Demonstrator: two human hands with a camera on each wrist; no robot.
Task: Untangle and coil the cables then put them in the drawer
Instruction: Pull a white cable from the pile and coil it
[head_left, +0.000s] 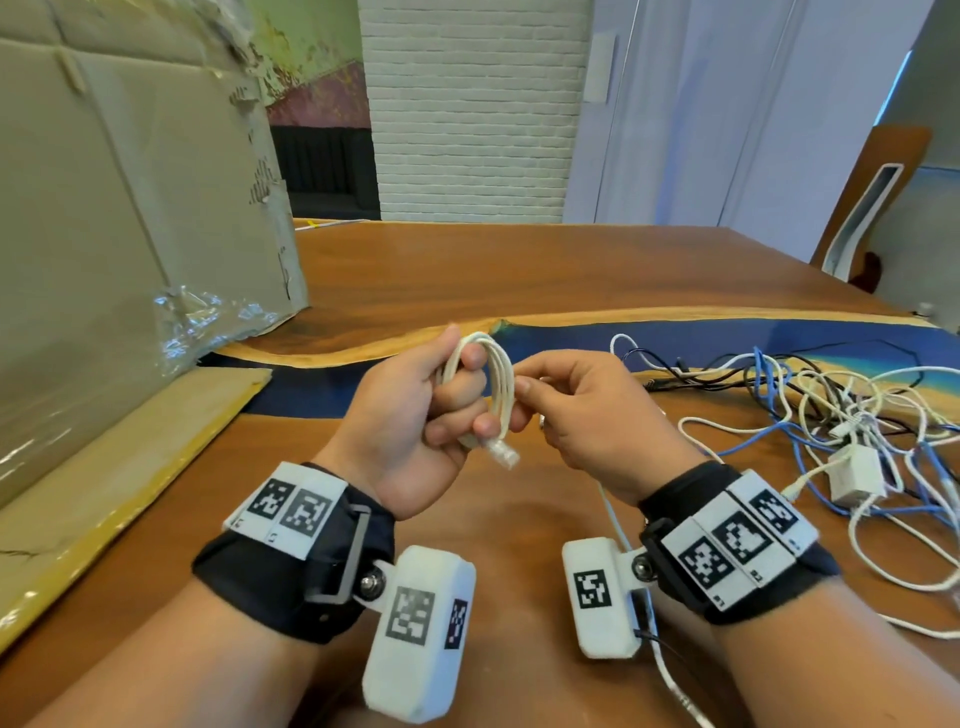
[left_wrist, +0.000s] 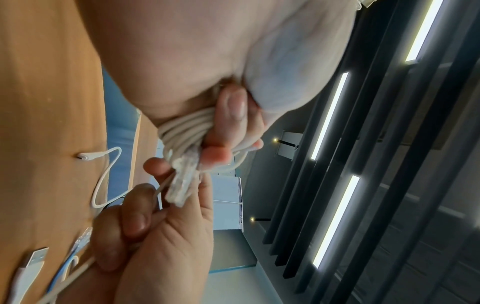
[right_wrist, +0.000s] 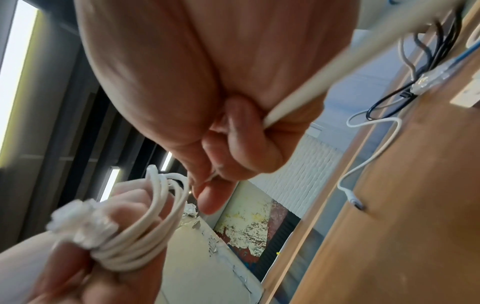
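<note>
A white network cable coil (head_left: 496, 384) is wound in several loops round the fingers of my left hand (head_left: 447, 400), which grips it above the table. Its clear plug (head_left: 503, 453) hangs below the coil and shows up close in the left wrist view (left_wrist: 183, 181). My right hand (head_left: 550, 400), just right of the coil, pinches the loose length of the same white cable (right_wrist: 306, 96), which runs back under the wrist. The coil (right_wrist: 145, 232) also shows in the right wrist view. A tangle of white, blue and black cables (head_left: 831, 415) lies on the table to the right. No drawer is in view.
A large cardboard box (head_left: 104, 208) wrapped in plastic film stands at the left, with a flat cardboard piece (head_left: 119, 467) beside it. The wooden table (head_left: 519, 270) has a blue resin strip. A white adapter block (head_left: 854, 475) sits within the tangle. A chair (head_left: 867, 208) stands far right.
</note>
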